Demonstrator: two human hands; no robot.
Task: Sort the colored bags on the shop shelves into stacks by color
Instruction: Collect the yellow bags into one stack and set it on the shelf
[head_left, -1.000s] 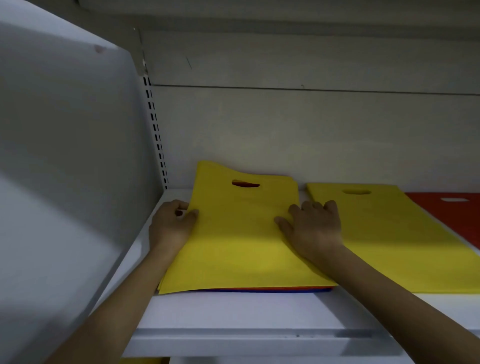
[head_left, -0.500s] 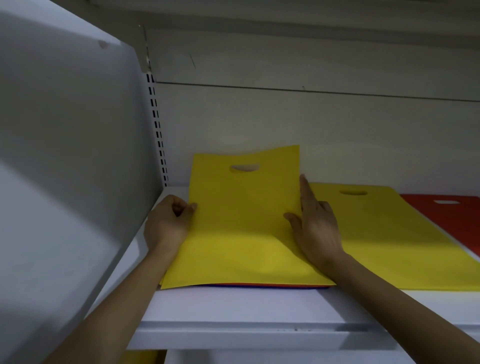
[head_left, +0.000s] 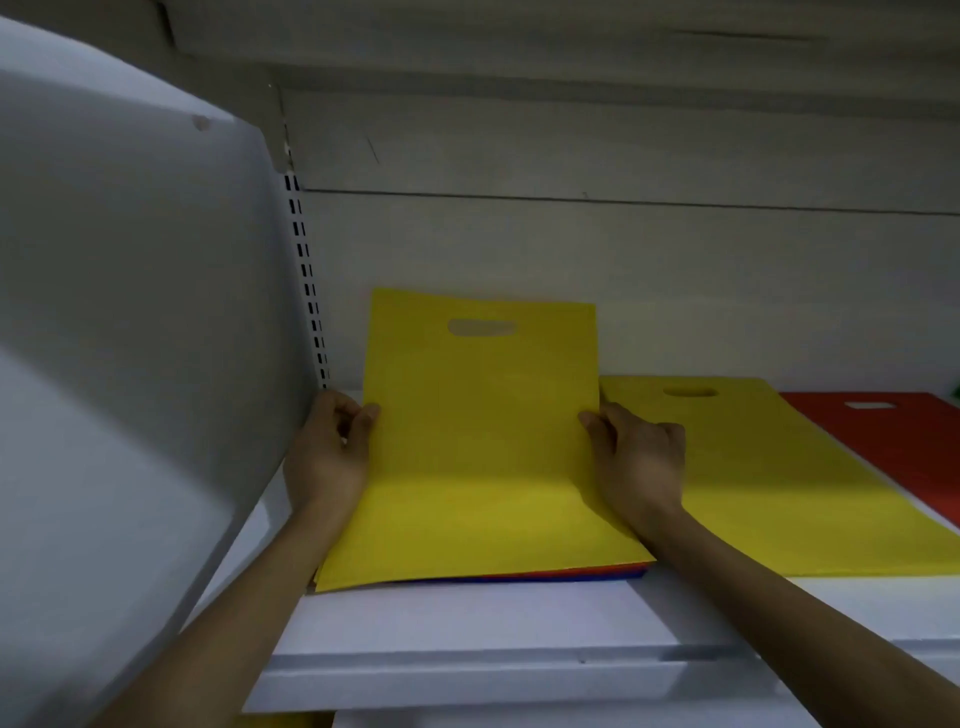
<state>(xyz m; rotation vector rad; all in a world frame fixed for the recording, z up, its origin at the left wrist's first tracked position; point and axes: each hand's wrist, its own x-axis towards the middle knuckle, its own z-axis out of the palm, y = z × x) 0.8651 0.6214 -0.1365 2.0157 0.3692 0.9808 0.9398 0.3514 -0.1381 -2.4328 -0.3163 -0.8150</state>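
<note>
Head view, one frame.

White side panel (head_left: 130, 364) fills the left of the frame. The white shelf (head_left: 467, 623) runs across the lower half.

Sorted so far, as I read it:
- yellow stack (head_left: 779, 493), centre right, lying flat with the handle slot toward the back wall
- red stack (head_left: 893, 441), far right and cut by the frame edge. It lies just beside the yellow one.

I cannot tell how many bags are in either.

In hand is the top yellow bag (head_left: 478, 441), centre frame. Its far end is tilted up off the pile and its near end rests on the mixed pile (head_left: 571, 574) at the lower centre. Only a thin sliver of that pile shows, with blue, red and orange edges (so at least three colours remain unsorted there).

Left hand (head_left: 327, 452) pinches the bag's left edge, with the thumb on the front face and the fingers curled behind. Right hand (head_left: 636, 457) grips the right edge the same way.

Judgement: the task is partly done. Two colour stacks exist and I see no blue or orange stack. This bag probably belongs on the yellow stack to the right. The pile beneath is still to be worked through.
</note>
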